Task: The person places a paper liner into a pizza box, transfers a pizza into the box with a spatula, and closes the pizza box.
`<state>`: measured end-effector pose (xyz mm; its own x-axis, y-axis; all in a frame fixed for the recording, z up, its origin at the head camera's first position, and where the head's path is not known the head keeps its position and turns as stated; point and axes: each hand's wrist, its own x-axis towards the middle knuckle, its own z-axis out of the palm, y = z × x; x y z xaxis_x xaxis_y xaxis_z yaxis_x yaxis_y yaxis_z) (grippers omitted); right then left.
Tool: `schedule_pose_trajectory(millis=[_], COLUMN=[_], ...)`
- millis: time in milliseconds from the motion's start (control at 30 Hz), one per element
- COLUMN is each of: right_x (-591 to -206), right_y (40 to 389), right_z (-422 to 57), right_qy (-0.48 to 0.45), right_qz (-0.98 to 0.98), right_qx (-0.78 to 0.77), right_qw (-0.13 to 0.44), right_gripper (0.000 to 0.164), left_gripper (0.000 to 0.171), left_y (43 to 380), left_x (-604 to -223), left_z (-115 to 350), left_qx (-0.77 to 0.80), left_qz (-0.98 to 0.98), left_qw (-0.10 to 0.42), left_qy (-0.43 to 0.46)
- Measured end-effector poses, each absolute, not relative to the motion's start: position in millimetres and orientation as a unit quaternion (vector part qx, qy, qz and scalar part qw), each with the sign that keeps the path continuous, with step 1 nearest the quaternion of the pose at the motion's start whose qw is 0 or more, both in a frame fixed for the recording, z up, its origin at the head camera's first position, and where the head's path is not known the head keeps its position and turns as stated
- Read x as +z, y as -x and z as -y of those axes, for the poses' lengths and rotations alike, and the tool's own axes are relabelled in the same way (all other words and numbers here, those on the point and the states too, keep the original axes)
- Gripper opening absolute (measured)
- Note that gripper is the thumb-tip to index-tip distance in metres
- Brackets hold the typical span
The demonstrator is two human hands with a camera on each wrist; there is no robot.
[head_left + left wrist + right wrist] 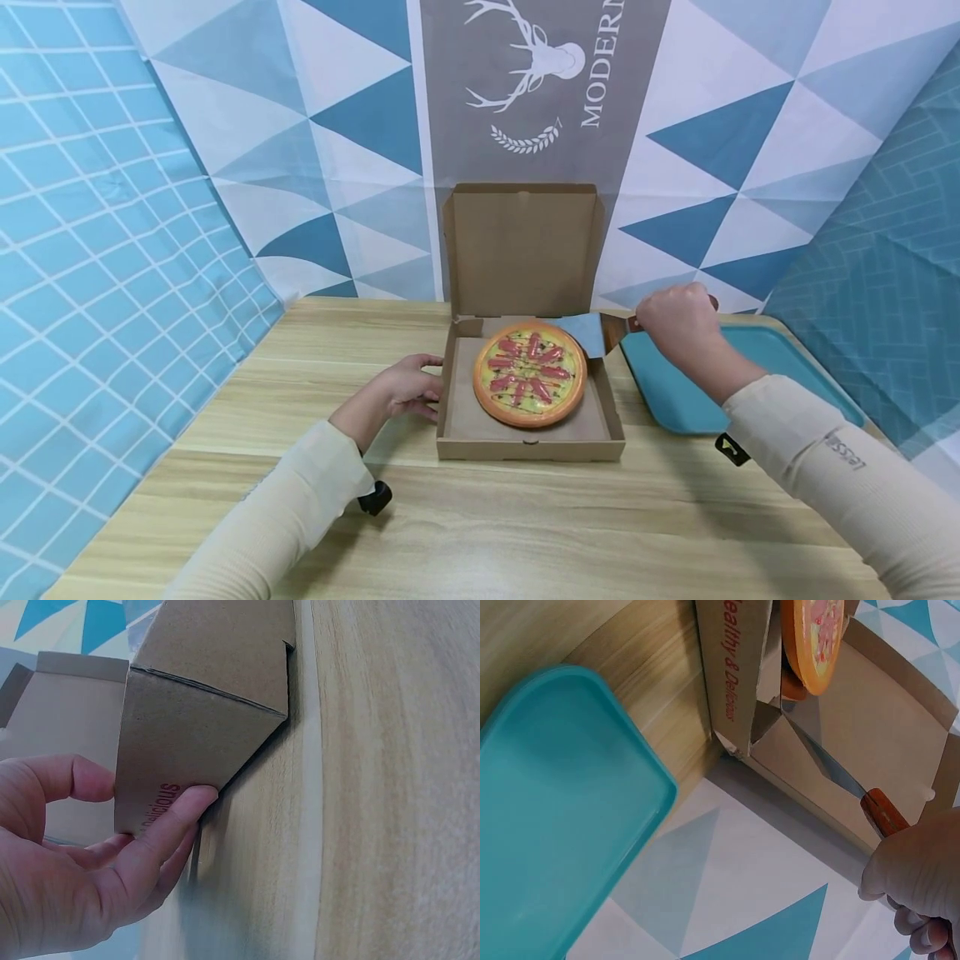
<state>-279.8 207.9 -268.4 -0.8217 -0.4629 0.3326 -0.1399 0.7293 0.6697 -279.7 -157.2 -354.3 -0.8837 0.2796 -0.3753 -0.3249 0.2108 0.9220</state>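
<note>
A round pizza (529,375) with red strips on top sits in an open cardboard pizza box (531,450), whose lid (523,250) stands upright at the back. My right hand (681,321) grips the wooden handle (886,812) of a pizza server (581,333). Its metal blade slants down over the box's right side to the pizza's far right edge; how far it goes beneath is hidden. At the box's left side, my left hand (411,385) rests its fingers on the outer wall (202,727). The thumb lies at the upper rim.
A teal tray (738,379) lies on the wooden table (480,525) right of the box, below my right forearm. Patterned cloth (360,150) hangs close behind the box. Blue gridded cloth (112,208) borders the table's left.
</note>
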Motion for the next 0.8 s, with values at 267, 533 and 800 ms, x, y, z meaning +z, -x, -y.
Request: schedule_pose_trajectory(millis=[267,533,800], right_x=[-263,-254,-244], right_y=[278,274,263], right_z=[-214,-228,-232], right_qy=[-0.153,-0.125,-0.094], right_qz=[0.884,0.883,0.924], right_qx=[-0.362,-0.346,-0.260], right_qw=[0.254,0.290,0.265], right_gripper=[0.050,0.058,0.038], left_gripper=[0.066,0.064,0.064], left_y=[282,281,281], left_x=[-356,-356,-357], left_z=[157,156,157], left_qx=[0.626,0.628,0.625], left_qz=[-0.739,-0.740,-0.743], left_qw=[0.247,0.242,0.239], left_qy=[0.009,0.011,0.015])
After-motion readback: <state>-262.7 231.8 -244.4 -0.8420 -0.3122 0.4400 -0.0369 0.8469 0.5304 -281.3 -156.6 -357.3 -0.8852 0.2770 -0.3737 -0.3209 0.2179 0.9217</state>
